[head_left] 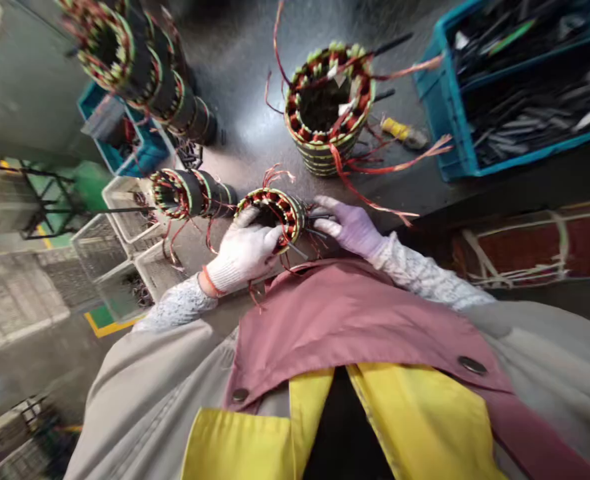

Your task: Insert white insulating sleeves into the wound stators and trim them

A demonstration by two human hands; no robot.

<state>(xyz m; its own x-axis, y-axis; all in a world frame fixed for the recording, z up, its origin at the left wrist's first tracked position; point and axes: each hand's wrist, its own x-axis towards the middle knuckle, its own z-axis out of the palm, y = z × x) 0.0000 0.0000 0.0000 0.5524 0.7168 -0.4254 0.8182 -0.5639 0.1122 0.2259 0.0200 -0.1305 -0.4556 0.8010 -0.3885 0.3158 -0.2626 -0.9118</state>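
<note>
A motor stator (295, 208) with red-brown copper windings and a yellow-green edge sits on the worktable close to my body. My left hand (247, 247), in a white glove with an orange cuff, grips its near left rim, the fingers reaching into the bore. On the stator's right side, my right hand (352, 227), in a lilac-tinted glove, has its fingers closed around a thin dark sleeve (319, 217) beside the lead wires. Another grey sleeve (296, 250) sticks out at the lower edge. Loose copper leads (277, 175) rise behind the stator.
A larger stack of stators (327, 113) stands behind, its leads spreading right. Beside it lies a yellow spool (395, 128). A blue divided bin (447, 100) holds dark sleeves. More stators (192, 193) lie left, near white baskets (125, 247) and a blue box (147, 150).
</note>
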